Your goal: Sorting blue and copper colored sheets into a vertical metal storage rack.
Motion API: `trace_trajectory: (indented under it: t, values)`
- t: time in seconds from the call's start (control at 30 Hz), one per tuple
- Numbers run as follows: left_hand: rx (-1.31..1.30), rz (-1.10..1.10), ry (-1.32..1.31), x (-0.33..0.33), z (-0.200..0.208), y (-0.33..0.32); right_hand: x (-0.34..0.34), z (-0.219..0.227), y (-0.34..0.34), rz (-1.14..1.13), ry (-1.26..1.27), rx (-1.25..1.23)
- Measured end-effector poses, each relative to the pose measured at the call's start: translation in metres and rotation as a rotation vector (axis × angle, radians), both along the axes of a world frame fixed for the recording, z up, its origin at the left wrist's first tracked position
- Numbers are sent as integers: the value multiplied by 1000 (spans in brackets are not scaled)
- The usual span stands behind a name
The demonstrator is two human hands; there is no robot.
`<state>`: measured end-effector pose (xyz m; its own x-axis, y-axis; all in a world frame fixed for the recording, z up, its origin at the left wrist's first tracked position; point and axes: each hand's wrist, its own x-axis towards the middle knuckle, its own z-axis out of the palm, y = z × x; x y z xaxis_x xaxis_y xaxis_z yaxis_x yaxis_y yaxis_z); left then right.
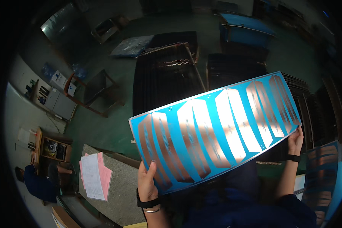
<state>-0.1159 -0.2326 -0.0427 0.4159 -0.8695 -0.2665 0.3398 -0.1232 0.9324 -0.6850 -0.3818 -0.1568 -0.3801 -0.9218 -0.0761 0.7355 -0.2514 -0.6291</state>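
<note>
A long rectangular panel [216, 133], blue with pairs of shiny copper-coloured curved strips, is held up in front of me at a tilt, its right end higher than its left. My left hand [147, 181] is closed on the panel's lower left corner, thumb over the face. At the lower right corner, my right hand [295, 140] grips the edge. Bright glare lies across the middle strips. The fingers behind the panel are hidden. Each wrist wears a dark band, and the left also has a metal bracelet.
Dark stacked sheets [167, 81] stand beyond the panel, with more dark stacks [233, 68] beside them. White and pink papers [95, 176] lie on a grey surface [121, 195] at left. Similar copper-patterned panels [321, 171] are at lower right. A chair [95, 89] and a seated person [40, 184] are farther left.
</note>
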Motion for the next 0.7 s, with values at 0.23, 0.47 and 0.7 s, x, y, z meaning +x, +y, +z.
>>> trace_trajectory:
  t: [0.23, 0.47, 0.7]
  values:
    - [-37, -30, -84, 26, -10, 12, 32, 42, 14, 27, 212, -22]
    - [-2, 50, -175, 19, 6, 15, 54, 61, 16, 4, 315, -44]
    - [-23, 30, -141, 19, 6, 13, 53, 65, 16, 0, 306, -76]
